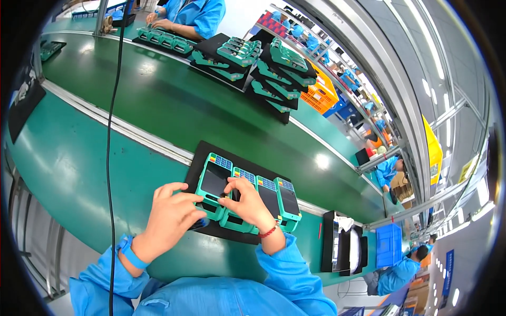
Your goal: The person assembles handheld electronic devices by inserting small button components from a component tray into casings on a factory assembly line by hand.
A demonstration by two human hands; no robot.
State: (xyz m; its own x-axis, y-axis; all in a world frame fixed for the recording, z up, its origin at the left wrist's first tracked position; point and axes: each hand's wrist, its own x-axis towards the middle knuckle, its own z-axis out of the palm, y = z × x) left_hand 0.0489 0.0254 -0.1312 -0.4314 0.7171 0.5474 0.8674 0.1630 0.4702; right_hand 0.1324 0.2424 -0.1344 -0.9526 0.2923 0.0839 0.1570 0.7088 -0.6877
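right fingers: thumb and index of my right hand (250,204) curl toward each other over the near right corner of the leftmost terminal (216,178); i cannot tell whether something small is pinched there.
left fingers: my left hand (167,218) is loosely bent, thumb and index apart, index tip by the terminal's near left corner; contact unclear.
terminal: green-cased, screen up, keypad (221,161) away from me, at the left end of the row on the black mat (195,167).
step: i'd judge it close fingertip work on that near edge.
next move: calls for steadying the case with my left, and light, exact pressure from my right.
row: three more terminals (269,197) lie to the right.
bench: the green bench (68,142) carries the mat; past the strip (158,105) stand stacked trays (282,79) of green parts.
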